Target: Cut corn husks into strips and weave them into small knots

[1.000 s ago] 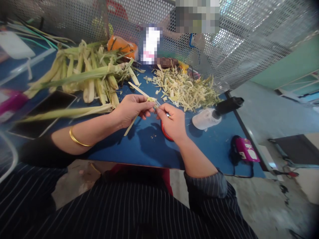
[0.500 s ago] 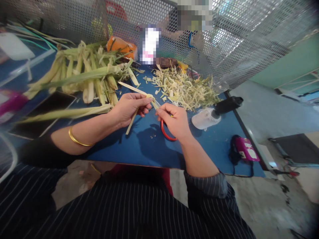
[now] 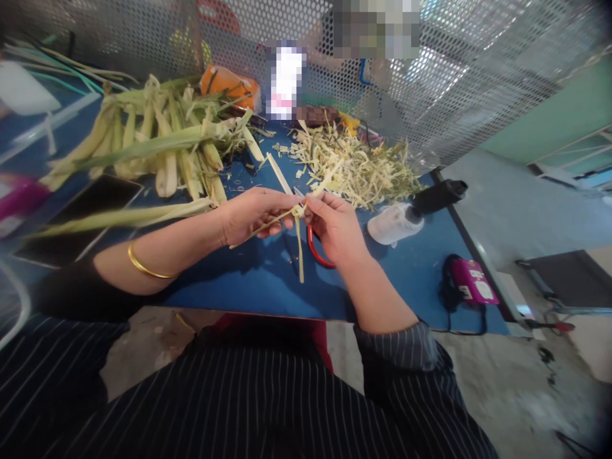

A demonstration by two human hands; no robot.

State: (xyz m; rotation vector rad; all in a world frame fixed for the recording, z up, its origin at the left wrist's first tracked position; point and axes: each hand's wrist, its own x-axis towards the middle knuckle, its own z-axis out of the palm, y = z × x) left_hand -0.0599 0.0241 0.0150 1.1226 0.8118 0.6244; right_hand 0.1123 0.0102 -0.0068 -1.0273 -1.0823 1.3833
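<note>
Between my fingertips is a small knot of pale plant strips (image 3: 299, 245), with ends pointing up, down and to the left. My left hand (image 3: 255, 213) pinches it from the left, thumb on top. From the right, my right hand (image 3: 332, 223) pinches the same strips close to the knot. Red-handled scissors (image 3: 315, 250) lie on the table partly under my right hand, which hides much of them. Beyond my hands spreads a heap of shredded plant strips (image 3: 356, 166).
Thick pale-green stalks (image 3: 165, 143) are piled at the left on the blue table (image 3: 248, 287). A white thread spool (image 3: 394, 223) lies at the right near a purple device (image 3: 473, 280). Perforated metal mesh (image 3: 459, 95) rises behind; a person is partly visible through it.
The knotted strips have been turned: one end now hangs straight down and others point upward. My right hand has moved up to the knot, and the two hands are closer together.
</note>
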